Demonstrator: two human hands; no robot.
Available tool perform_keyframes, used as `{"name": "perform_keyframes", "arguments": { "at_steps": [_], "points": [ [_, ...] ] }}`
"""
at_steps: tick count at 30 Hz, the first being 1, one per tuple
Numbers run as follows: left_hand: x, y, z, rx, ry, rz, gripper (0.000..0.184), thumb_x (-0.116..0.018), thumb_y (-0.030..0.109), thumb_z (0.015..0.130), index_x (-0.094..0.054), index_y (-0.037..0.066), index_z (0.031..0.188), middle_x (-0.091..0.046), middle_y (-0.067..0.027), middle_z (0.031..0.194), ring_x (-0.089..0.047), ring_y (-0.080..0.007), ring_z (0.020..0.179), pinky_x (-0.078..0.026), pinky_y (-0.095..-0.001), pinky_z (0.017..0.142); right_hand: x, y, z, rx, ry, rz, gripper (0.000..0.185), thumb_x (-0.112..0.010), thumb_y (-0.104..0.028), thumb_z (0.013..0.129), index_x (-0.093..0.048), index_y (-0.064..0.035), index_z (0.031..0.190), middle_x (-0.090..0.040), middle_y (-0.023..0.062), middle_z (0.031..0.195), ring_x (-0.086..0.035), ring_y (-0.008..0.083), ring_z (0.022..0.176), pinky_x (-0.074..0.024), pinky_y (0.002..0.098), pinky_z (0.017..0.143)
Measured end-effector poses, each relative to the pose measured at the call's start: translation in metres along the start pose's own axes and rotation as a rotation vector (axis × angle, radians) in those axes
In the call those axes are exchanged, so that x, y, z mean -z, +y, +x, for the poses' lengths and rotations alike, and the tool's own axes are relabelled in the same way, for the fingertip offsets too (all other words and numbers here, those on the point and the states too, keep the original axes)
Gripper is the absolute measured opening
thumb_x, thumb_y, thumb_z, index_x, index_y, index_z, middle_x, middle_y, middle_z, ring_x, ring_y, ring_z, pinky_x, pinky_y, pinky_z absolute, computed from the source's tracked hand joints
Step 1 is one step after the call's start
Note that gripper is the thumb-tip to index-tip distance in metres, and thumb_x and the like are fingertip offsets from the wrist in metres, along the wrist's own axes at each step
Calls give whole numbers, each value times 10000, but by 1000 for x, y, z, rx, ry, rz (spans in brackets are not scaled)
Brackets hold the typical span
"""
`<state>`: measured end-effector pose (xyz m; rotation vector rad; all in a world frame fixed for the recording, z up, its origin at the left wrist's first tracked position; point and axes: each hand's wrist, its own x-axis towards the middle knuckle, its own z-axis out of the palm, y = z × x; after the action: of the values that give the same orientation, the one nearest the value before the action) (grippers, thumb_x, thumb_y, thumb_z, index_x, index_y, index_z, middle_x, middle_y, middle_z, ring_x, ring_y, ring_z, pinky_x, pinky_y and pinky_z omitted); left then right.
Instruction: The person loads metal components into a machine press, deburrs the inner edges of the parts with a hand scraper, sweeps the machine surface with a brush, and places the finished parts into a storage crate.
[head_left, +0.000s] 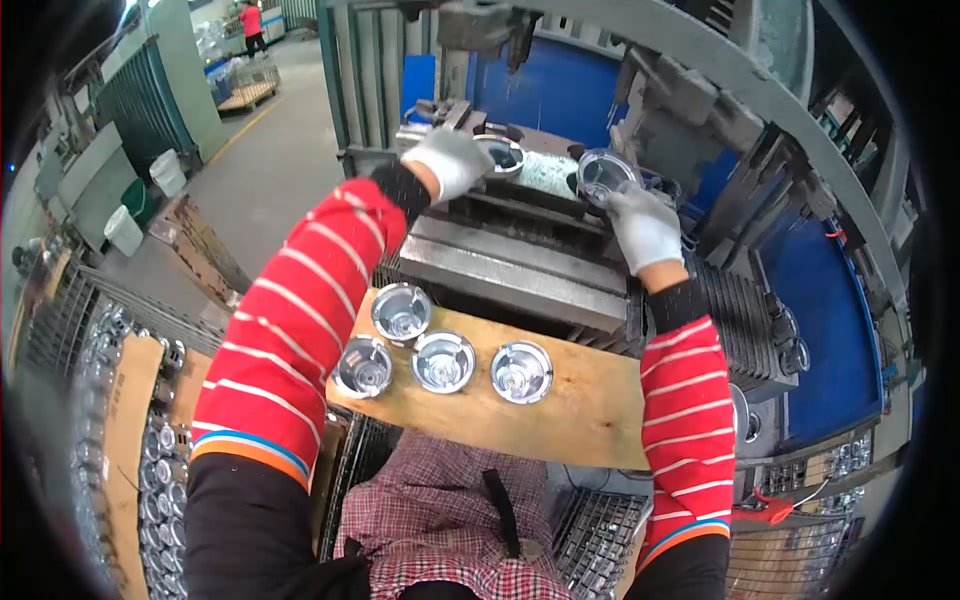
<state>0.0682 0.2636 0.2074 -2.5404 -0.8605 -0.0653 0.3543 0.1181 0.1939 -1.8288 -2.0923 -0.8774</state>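
My left hand [450, 162], in a white glove, has its fingers closed at the left edge of a shiny round metal cup [502, 156], which sits on the machine's fixture. My right hand [645, 228], gloved too, grips the lower rim of another metal cup [603, 174], tilted with its mouth towards me, at the right end of the fixture. Both hands are slightly blurred. Between the cups lies a wet, pale metal block [550, 174]. Nearer me, several similar cups [521, 372] stand mouth up on a wooden board [590, 410].
A thick steel ledge [515, 275] runs between board and fixture. The machine's grey frame [700, 45] arches overhead. Wire baskets of metal cups [165, 490] stand at lower left. White buckets [123, 231] are on the left floor; a person [252, 27] stands far back.
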Motion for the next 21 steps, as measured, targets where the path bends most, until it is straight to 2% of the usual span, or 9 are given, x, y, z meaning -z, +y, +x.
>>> {"name": "perform_keyframes", "arguments": {
  "at_steps": [1, 3, 4, 5, 9, 11, 13, 17, 21],
  "points": [
    [-10, 1, -1, 49, 67, 0, 236, -678, 294, 914, -738, 90, 1017, -745, -137, 967, -730, -339, 916, -575, -468, 781, 9, -5, -12, -46, 142, 68, 89, -625, -159, 911, -701, -117, 929, -690, 126, 945, -704, 351, 886, -557, 451, 746],
    [-10, -9, -6, -52, 124, -186, 235, -681, 293, 907, -737, 99, 1027, -745, -123, 982, -728, -327, 939, -569, -467, 801, 34, -13, -47, -172, 231, 76, 71, -671, -149, 889, -710, -141, 947, -680, 96, 946, -691, 330, 848, -558, 425, 729],
    [-13, -16, -4, -42, 70, -212, 246, -691, 312, 900, -737, 99, 1014, -737, -124, 974, -721, -327, 960, -558, -468, 822, 49, -18, -65, -150, 314, 155, 94, -693, -137, 874, -717, -152, 963, -670, 78, 939, -679, 319, 831, -557, 415, 724],
    [-21, -6, -9, -5, 111, -228, 243, -691, 314, 901, -737, 99, 1006, -733, -125, 954, -718, -331, 951, -557, -466, 819, 59, -26, -89, -129, 381, 249, 127, -714, -125, 858, -723, -163, 978, -660, 59, 932, -667, 308, 814, -557, 404, 718],
    [-35, 7, -8, 128, 227, -131, 211, -691, 295, 899, -738, 105, 980, -721, -132, 917, -711, -350, 922, -557, -468, 807, 73, -33, -205, -168, 84, 261, 208, -759, -124, 802, -734, -182, 1001, -675, 54, 943, -672, 292, 841, -560, 407, 741],
    [-22, -10, -3, -31, 145, -183, 223, -680, 321, 907, -730, 113, 972, -720, -129, 958, -707, -343, 943, -548, -469, 805, 83, -44, -243, -231, -14, 403, 221, -777, -145, 780, -736, -195, 992, -681, 58, 949, -676, 297, 848, -563, 420, 730],
    [-14, -15, -2, -30, 77, -227, 225, -673, 335, 913, -733, 128, 978, -722, -124, 961, -708, -319, 956, -546, -458, 807, 62, -45, -273, -272, -125, 413, 209, -775, -165, 786, -739, -204, 988, -682, 56, 952, -679, 300, 854, -568, 426, 724],
    [-8, -9, -24, 19, 250, -240, 212, -675, 330, 917, -737, 129, 945, -725, -120, 920, -709, -318, 910, -544, -460, 813, 34, -58, -306, -311, -367, 273, 216, -786, -199, 785, -753, -203, 998, -690, 43, 1005, -682, 293, 897, -571, 431, 746],
    [0, -10, -11, -9, 243, -73, 150, -693, 272, 871, -734, 129, 890, -721, -127, 892, -711, -345, 839, -564, -460, 759, 28, -66, -319, -325, -314, 284, 163, -758, -242, 833, -740, -189, 987, -676, 76, 958, -677, 303, 873, -575, 438, 739]
  ]
}}
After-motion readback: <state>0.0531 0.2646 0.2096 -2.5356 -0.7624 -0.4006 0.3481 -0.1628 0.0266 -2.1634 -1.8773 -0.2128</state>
